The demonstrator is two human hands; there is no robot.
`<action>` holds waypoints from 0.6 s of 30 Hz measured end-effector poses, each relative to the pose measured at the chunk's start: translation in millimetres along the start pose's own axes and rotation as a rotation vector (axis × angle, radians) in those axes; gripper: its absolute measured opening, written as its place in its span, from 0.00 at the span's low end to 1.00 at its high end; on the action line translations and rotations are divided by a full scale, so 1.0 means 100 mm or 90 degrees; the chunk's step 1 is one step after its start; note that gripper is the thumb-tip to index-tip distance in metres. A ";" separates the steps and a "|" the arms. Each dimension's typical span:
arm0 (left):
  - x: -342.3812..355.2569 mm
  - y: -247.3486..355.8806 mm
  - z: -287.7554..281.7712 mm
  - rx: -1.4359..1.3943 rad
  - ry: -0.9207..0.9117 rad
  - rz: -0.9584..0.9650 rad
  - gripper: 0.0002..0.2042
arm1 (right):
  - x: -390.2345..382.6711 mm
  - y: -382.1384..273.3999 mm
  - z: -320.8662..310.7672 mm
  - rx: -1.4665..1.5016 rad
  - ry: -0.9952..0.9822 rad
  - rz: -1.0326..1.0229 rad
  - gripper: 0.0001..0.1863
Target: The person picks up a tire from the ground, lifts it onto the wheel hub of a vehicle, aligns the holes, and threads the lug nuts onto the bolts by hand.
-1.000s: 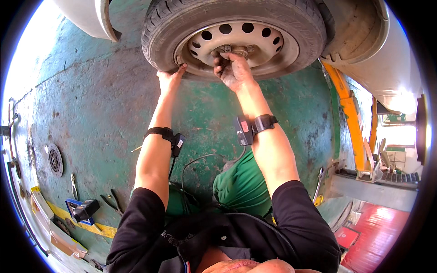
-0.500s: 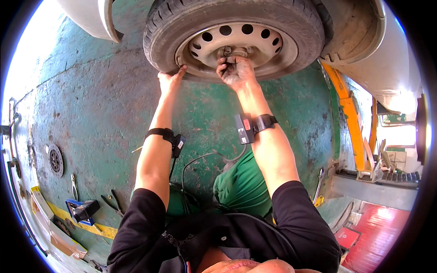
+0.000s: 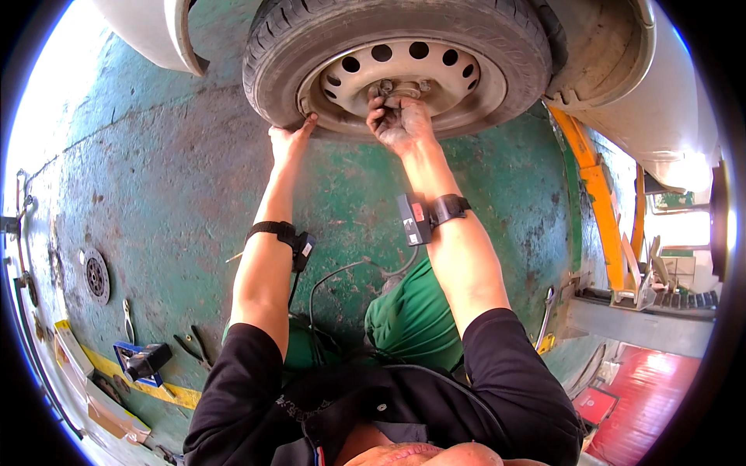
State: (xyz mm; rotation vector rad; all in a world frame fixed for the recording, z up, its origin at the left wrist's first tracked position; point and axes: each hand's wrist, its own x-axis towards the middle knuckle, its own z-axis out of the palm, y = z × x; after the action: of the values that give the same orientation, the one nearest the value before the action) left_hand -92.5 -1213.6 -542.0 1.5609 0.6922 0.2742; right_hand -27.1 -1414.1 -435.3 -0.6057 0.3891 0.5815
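A car wheel, a black tyre on a pale steel rim with a ring of round holes, hangs at the top of the view. My left hand grips the tyre's lower left edge, its thumb on the sidewall and its other fingers mostly hidden beneath. At the hub, my right hand is turned palm up with its fingers curled and pinched below the wheel bolts. Whatever lies between those fingertips is hidden. Dark smudges mark the right palm and fingers.
Car body panels flank the wheel. An orange lift arm stands at right, near a spanner. On the green floor at left lie a slotted disc, pliers and a blue-framed tool. Cables run between my forearms.
The view has shifted very slightly. Both hands keep their places on the wheel, and my right fingers stay curled at the hub.
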 end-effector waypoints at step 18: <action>0.08 -0.07 -0.01 -0.016 0.038 0.054 0.38 | -0.10 0.00 0.11 0.012 -0.050 0.044 0.06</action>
State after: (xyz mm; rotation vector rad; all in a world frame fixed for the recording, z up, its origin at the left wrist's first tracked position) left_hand -89.0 -1208.6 -550.5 1.5647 0.6667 0.3925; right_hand -32.7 -1411.5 -421.6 -0.5510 0.3429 0.6651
